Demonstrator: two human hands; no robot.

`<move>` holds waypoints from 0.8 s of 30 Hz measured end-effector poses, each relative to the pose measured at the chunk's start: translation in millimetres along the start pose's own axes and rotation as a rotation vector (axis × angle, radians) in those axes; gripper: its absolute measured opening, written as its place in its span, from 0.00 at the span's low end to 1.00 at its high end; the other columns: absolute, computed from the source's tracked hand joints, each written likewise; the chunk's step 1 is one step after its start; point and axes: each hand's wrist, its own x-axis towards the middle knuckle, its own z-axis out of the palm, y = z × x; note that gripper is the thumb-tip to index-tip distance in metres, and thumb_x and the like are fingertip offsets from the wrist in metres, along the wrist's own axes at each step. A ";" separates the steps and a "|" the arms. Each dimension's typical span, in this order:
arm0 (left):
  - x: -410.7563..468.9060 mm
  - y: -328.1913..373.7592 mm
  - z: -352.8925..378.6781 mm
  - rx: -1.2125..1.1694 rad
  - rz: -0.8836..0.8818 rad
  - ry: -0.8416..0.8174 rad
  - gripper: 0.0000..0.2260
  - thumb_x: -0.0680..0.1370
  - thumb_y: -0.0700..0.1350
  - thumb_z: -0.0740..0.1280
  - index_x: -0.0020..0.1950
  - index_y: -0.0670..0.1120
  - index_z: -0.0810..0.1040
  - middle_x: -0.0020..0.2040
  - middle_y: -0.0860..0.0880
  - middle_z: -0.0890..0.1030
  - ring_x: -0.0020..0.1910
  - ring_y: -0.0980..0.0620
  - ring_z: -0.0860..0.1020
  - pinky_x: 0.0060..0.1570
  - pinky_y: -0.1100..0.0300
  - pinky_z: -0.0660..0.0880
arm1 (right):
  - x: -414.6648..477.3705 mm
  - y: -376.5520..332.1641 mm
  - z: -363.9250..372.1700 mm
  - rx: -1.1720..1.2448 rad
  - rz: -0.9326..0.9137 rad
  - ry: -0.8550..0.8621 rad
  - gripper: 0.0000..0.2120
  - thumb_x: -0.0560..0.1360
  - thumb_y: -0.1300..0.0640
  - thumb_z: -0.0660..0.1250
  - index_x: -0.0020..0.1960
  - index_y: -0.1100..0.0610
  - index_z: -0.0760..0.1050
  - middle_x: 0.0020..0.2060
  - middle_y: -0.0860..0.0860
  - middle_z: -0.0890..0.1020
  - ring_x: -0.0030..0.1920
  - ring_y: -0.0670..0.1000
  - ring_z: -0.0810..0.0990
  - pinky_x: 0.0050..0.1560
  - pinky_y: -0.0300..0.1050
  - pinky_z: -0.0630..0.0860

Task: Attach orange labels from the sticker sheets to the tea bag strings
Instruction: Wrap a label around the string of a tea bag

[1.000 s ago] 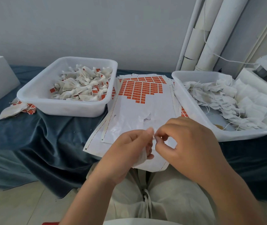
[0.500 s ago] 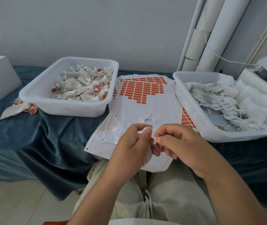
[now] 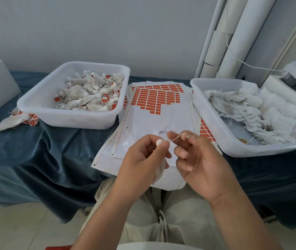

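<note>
My left hand (image 3: pixel 143 159) is curled into a loose fist. Its thumb and forefinger pinch the bunched white top of a tea bag (image 3: pixel 159 143), and the limp body of the bag hangs under the fist toward 6 o'clock. My right hand (image 3: pixel 203 165) sits just beside it at 3 o'clock, palm turned up toward the camera. Its fingertips pinch the free end of the string (image 3: pixel 177 137) and the other fingers are half bent.

The string is stretched taut between the two hands. Its long axis runs from about 8 o'clock at the bag up to 2 o'clock at the right fingertips. I cannot tell whether a label is on it.

Both hands hover over the near end of the sticker sheets (image 3: pixel 143 127), which lie at 12 o'clock on the counter (image 3: pixel 53 150), draped in blue cloth. The remaining orange labels (image 3: pixel 154 100) fill the far half of the sheets.

At 10 o'clock a white tray (image 3: pixel 71 118) holds labelled bags (image 3: pixel 93 94). At 2 o'clock a second tray (image 3: pixel 215 127) holds plain bags (image 3: pixel 233 109) with loose strings.
</note>
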 end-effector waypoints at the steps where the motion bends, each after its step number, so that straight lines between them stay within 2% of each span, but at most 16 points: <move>1: -0.3 -1.1 2.2 0.005 -0.012 0.000 0.11 0.85 0.53 0.66 0.45 0.52 0.81 0.37 0.45 0.83 0.36 0.51 0.82 0.38 0.63 0.78 | -0.2 3.0 2.2 0.045 0.011 -0.009 0.08 0.76 0.57 0.68 0.41 0.53 0.84 0.48 0.52 0.86 0.30 0.43 0.76 0.25 0.34 0.72; 4: 1.0 -8.5 6.9 0.147 0.003 0.073 0.13 0.86 0.52 0.62 0.44 0.55 0.79 0.36 0.50 0.83 0.36 0.51 0.82 0.37 0.56 0.80 | -0.1 9.6 4.6 0.089 0.059 -0.003 0.06 0.76 0.58 0.67 0.42 0.55 0.81 0.40 0.50 0.78 0.27 0.44 0.68 0.23 0.35 0.67; 6: 4.5 -12.4 4.3 0.244 0.045 0.149 0.12 0.87 0.50 0.60 0.46 0.52 0.78 0.38 0.54 0.84 0.36 0.55 0.82 0.34 0.58 0.79 | -0.4 6.5 1.6 0.118 0.087 0.047 0.09 0.77 0.62 0.63 0.43 0.55 0.81 0.37 0.49 0.74 0.26 0.44 0.64 0.22 0.36 0.64; 8: 9.0 -13.4 -3.4 0.217 0.020 0.215 0.13 0.87 0.50 0.59 0.46 0.48 0.76 0.37 0.53 0.83 0.31 0.56 0.79 0.29 0.61 0.75 | -2.2 -4.6 -5.4 0.166 0.026 0.113 0.11 0.74 0.64 0.62 0.42 0.54 0.82 0.34 0.48 0.70 0.25 0.44 0.62 0.20 0.36 0.62; 10: 12.6 -10.7 -13.4 0.186 -0.007 0.241 0.13 0.87 0.50 0.60 0.46 0.47 0.76 0.37 0.51 0.82 0.30 0.56 0.77 0.28 0.64 0.74 | -4.4 -17.6 -12.3 0.108 -0.110 0.193 0.13 0.74 0.65 0.61 0.41 0.54 0.83 0.32 0.47 0.68 0.25 0.45 0.62 0.21 0.37 0.63; 12: 13.9 -6.8 -18.1 0.206 0.033 0.197 0.12 0.86 0.51 0.61 0.45 0.50 0.77 0.38 0.51 0.83 0.31 0.51 0.78 0.29 0.64 0.75 | -1.7 -21.2 -14.3 -0.077 -0.174 0.264 0.17 0.80 0.62 0.59 0.42 0.52 0.84 0.32 0.48 0.69 0.26 0.46 0.62 0.22 0.38 0.63; 14: 11.9 -2.5 -16.9 0.202 0.084 0.123 0.13 0.86 0.51 0.62 0.43 0.54 0.77 0.38 0.50 0.84 0.32 0.48 0.78 0.29 0.64 0.76 | 1.9 -13.6 -10.4 -0.488 -0.163 0.315 0.15 0.83 0.48 0.58 0.48 0.47 0.84 0.34 0.47 0.73 0.28 0.46 0.67 0.25 0.38 0.65; 15: 10.2 -1.3 -15.6 0.206 0.103 0.090 0.13 0.86 0.51 0.62 0.43 0.55 0.77 0.38 0.50 0.84 0.31 0.50 0.78 0.29 0.64 0.76 | 2.5 -7.7 -7.7 -0.730 -0.125 0.320 0.16 0.80 0.38 0.58 0.53 0.43 0.82 0.36 0.45 0.77 0.30 0.44 0.72 0.29 0.38 0.69; 16: 8.5 -0.9 -14.6 0.217 0.115 0.062 0.12 0.86 0.52 0.63 0.43 0.55 0.77 0.38 0.51 0.84 0.30 0.51 0.78 0.29 0.64 0.75 | 2.3 -1.7 -6.3 -0.936 -0.100 0.286 0.20 0.76 0.30 0.58 0.57 0.39 0.80 0.40 0.42 0.81 0.33 0.42 0.77 0.34 0.38 0.73; 17: 7.2 -1.0 -13.7 0.226 0.119 0.037 0.12 0.86 0.53 0.63 0.44 0.56 0.78 0.38 0.50 0.84 0.30 0.52 0.78 0.29 0.63 0.75 | 0.7 3.2 -6.1 -1.073 -0.110 0.229 0.24 0.73 0.26 0.59 0.60 0.37 0.78 0.44 0.39 0.83 0.38 0.41 0.81 0.39 0.38 0.77; 18: 6.4 -1.3 -12.9 0.221 0.116 0.015 0.11 0.86 0.53 0.63 0.44 0.56 0.78 0.37 0.50 0.84 0.30 0.53 0.78 0.28 0.63 0.75 | -1.4 6.8 -6.8 -1.140 -0.158 0.158 0.23 0.74 0.27 0.61 0.60 0.38 0.79 0.46 0.37 0.84 0.44 0.41 0.83 0.43 0.38 0.79; 20: 5.8 -2.2 -12.3 0.208 0.098 -0.014 0.11 0.85 0.53 0.64 0.44 0.56 0.79 0.36 0.49 0.83 0.30 0.55 0.78 0.29 0.64 0.75 | -5.6 11.3 -7.8 -1.202 -0.271 0.043 0.13 0.79 0.37 0.66 0.55 0.42 0.82 0.45 0.39 0.86 0.47 0.44 0.85 0.46 0.35 0.80; 22: 7.0 -2.6 -12.0 0.225 0.086 -0.018 0.10 0.85 0.52 0.64 0.44 0.56 0.79 0.36 0.50 0.84 0.32 0.55 0.80 0.31 0.65 0.76 | -7.2 11.5 -10.5 -1.247 -0.351 0.044 0.07 0.81 0.43 0.67 0.49 0.44 0.82 0.41 0.40 0.85 0.43 0.46 0.84 0.42 0.34 0.78; 24: 7.7 -2.7 -11.7 0.240 0.084 -0.013 0.10 0.85 0.53 0.65 0.44 0.57 0.79 0.37 0.51 0.84 0.33 0.54 0.81 0.33 0.64 0.77 | -6.2 11.1 -14.7 -1.270 -0.343 0.086 0.09 0.81 0.42 0.67 0.45 0.44 0.80 0.38 0.42 0.84 0.40 0.47 0.83 0.40 0.34 0.77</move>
